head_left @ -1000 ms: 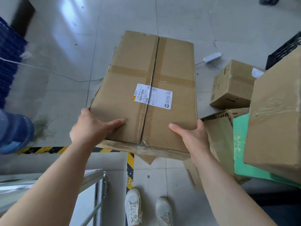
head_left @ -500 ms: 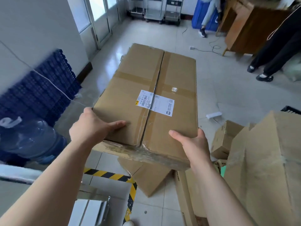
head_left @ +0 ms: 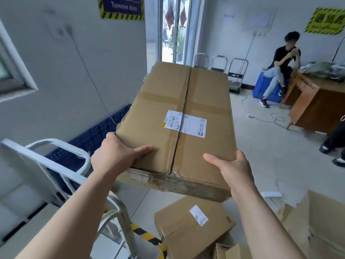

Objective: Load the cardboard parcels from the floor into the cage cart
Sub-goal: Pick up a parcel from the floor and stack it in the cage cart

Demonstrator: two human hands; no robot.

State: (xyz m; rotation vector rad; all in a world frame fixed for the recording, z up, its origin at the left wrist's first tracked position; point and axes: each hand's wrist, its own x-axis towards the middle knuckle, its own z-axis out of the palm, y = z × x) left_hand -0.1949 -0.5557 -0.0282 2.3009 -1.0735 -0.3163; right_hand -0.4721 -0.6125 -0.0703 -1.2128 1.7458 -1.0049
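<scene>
- Two bare hands are carrying one large cardboard parcel (head_left: 179, 116) at chest height, clear of the floor, its long side pointing away from the carrier.
- Standing at the far left, the cage cart (head_left: 56, 161) is showing its white tubular frame just beside the left forearm; the parcel is hanging to the right of that frame, not yet over it or inside it.
- Gripping the near left corner, the left hand (head_left: 119, 156) is clamping the box with its thumb lying flat on top and its fingers hidden underneath.
- Running down the middle, a taped seam and a white shipping label (head_left: 184, 123) are facing up; the near edge is looking scuffed and wrapped in wrinkled tape, so I would judge that rim softer than the flat panels.
- Gripping the near right corner, the right hand (head_left: 231, 169) is closed on the box in the same way, thumb on top.
- Judging by the level, untroubled hold, the box is seeming moderately light and stiff; supporting it from below at the corners is looking safer than pinching the taped flaps, since smooth tape may be slippery.
- Lying lower right on the floor, more cardboard parcels (head_left: 192, 225) are waiting, one with its own label.
</scene>
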